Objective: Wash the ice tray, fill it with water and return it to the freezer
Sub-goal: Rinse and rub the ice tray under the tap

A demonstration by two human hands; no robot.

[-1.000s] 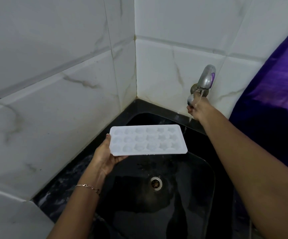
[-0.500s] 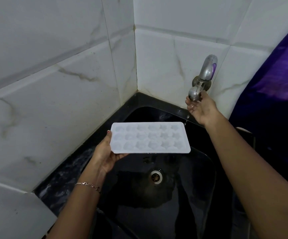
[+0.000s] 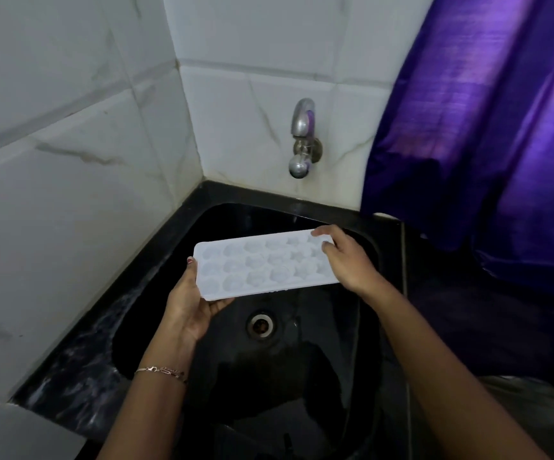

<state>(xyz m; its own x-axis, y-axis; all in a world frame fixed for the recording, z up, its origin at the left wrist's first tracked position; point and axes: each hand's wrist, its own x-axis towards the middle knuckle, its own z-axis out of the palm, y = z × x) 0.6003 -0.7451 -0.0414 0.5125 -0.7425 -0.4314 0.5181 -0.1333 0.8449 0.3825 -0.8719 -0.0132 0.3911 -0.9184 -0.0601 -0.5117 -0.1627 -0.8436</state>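
Observation:
A white ice tray [image 3: 262,265] with shaped cavities is held level, face up, over the black sink [image 3: 156,313]. My left hand [image 3: 192,303] grips its left end from below, thumb on the edge. My right hand [image 3: 345,260] holds the tray's right end, fingers over the top rim. The silver tap [image 3: 303,137] sticks out of the tiled wall above and behind the tray; a thin trickle of water seems to fall from it behind the tray's far edge.
The drain [image 3: 261,324] lies in the sink's floor under the tray. White marble-look tiles [image 3: 69,194] close off the left and back. A purple curtain [image 3: 488,127] hangs at the right over the dark counter [image 3: 468,310].
My right hand left the tap and came down onto the tray's right end. The view shifted, so the tap now sits higher and more central.

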